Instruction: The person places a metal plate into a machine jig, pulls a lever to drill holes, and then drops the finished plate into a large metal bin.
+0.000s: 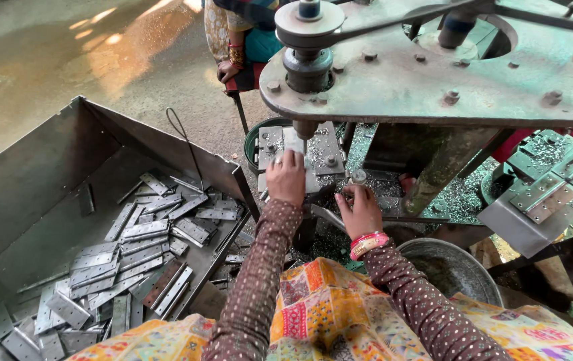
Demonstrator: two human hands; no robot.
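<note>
Bright patchwork cloth (340, 314) fills the bottom of the view, two brown dotted sleeves reaching out over it. Left hand (286, 177) lies palm-down, fingers spread flat on a pale metal plate (293, 142) sitting on the machine bed just under the drill spindle (304, 128); it presses the plate rather than gripping it. Right hand (361, 210), red and pink bangles at the wrist, curls its fingers around something small on the bed just beside a shiny round knob (359, 176); what it pinches, I cannot tell. Metal shavings (457, 197) litter the bed near both hands. Overhead, the green machine head (474, 80) with its pulley (308, 20) and belt. Off to the left, a big sheet-metal bin (32, 174) holds a heap of flat hinge plates (139, 251). Right of the person's knee, a round steel bowl (453, 267). Beyond the machine, another person's hand (226, 70) grips a chair edge.
</note>
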